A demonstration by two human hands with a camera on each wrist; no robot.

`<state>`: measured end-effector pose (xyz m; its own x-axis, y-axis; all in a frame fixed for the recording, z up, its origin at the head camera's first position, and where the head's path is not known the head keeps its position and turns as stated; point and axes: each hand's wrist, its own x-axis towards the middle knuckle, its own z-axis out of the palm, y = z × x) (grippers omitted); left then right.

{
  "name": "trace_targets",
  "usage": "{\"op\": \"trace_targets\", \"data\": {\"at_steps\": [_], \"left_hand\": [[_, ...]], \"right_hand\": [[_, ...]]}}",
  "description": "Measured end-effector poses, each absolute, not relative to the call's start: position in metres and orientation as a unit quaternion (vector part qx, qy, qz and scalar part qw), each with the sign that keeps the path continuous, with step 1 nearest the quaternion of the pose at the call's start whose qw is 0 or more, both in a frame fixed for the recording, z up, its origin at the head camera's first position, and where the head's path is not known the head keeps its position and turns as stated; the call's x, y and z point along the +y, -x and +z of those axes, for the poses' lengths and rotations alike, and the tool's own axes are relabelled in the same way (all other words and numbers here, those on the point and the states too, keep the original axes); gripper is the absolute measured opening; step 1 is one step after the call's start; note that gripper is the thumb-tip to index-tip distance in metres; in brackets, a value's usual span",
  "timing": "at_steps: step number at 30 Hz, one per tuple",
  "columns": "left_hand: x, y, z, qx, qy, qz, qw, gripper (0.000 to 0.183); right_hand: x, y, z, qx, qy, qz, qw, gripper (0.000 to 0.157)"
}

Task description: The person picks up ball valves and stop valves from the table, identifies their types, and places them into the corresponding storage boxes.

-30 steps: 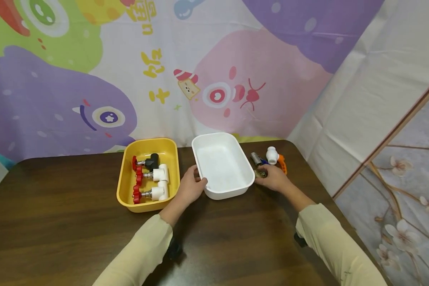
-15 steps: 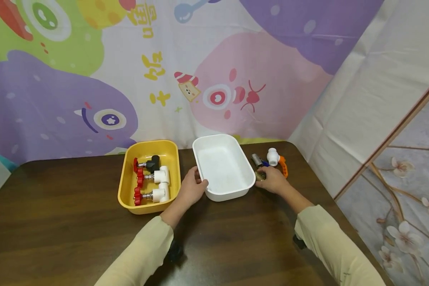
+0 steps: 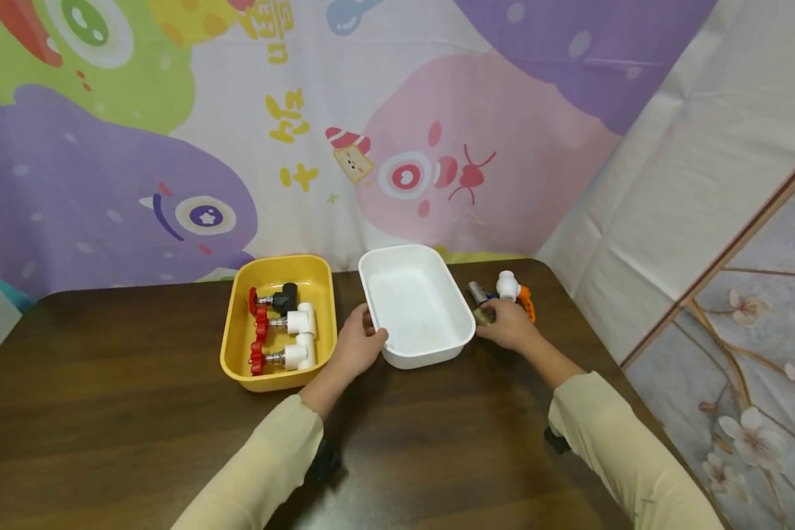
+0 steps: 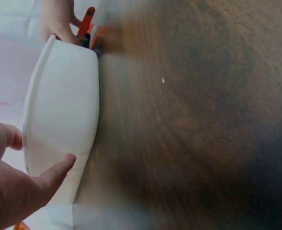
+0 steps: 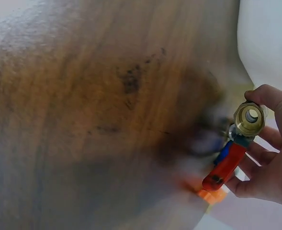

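Note:
My right hand (image 3: 509, 325) holds a brass ball valve (image 5: 249, 120) just right of the white tray (image 3: 414, 358). In the right wrist view its thumb and fingers are around the brass body, whose open threaded end faces the camera, and the red lever (image 5: 231, 165) slants down. My left hand (image 3: 358, 343) grips the tray's near left corner. In the left wrist view its thumb (image 4: 59, 172) lies along the outer wall and the other fingers are at the rim side. Bare white floor shows inside the tray.
Beyond the right hand lie a grey metal cylinder (image 3: 478, 292), a white plastic fitting (image 3: 506, 284) and an orange handle (image 3: 526, 300). A yellow tray (image 3: 228, 368) on the left holds three valves with red knobs. A printed cloth (image 3: 305, 221) hangs behind the table (image 3: 106, 412).
My right hand has risen slightly with the brass ball valve, showing more of it beside the tray. The left hand stays at the tray's corner. The head view has shifted a little.

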<state>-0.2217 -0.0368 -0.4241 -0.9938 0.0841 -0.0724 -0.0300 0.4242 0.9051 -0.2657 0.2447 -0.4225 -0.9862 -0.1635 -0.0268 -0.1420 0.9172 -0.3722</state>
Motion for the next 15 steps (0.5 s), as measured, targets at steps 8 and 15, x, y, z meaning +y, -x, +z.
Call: {"op": "trace_targets", "data": {"at_steps": [8,15], "left_hand": [[-0.037,0.222,-0.423,0.841,-0.019,0.538,0.054,0.057],[-0.038,0.221,-0.423,0.836,-0.021,0.545,0.055,0.057]], "right_hand": [[0.243,0.270,-0.403,0.979,0.073,-0.187,0.021,0.055],[0.237,0.273,-0.388,0.981,0.063,-0.180,0.030,0.058]]}}
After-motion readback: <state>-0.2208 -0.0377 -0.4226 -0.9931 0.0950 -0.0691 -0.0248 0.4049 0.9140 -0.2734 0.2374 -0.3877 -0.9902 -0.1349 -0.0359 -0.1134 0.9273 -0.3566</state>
